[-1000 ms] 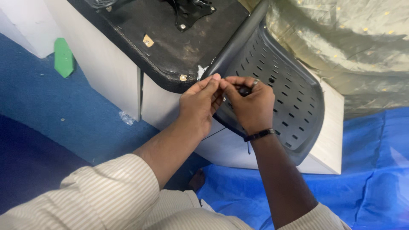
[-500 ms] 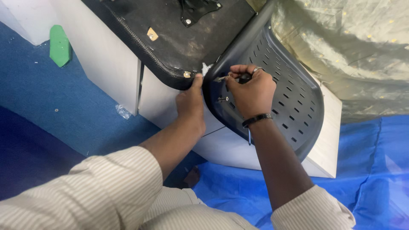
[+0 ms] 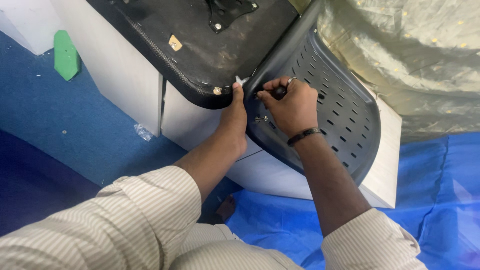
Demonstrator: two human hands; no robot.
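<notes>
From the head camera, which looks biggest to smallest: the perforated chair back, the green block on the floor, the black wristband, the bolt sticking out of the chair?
1. Perforated chair back, by far the largest.
2. Green block; it lies farther away, so it may really be bigger than it looks.
3. Black wristband.
4. Bolt, smallest.

You wear cream pinstriped sleeves (image 3: pixel 125 220), a black wristband (image 3: pixel 302 135) above the right sleeve cuff, and a finger ring (image 3: pixel 291 79).
</notes>
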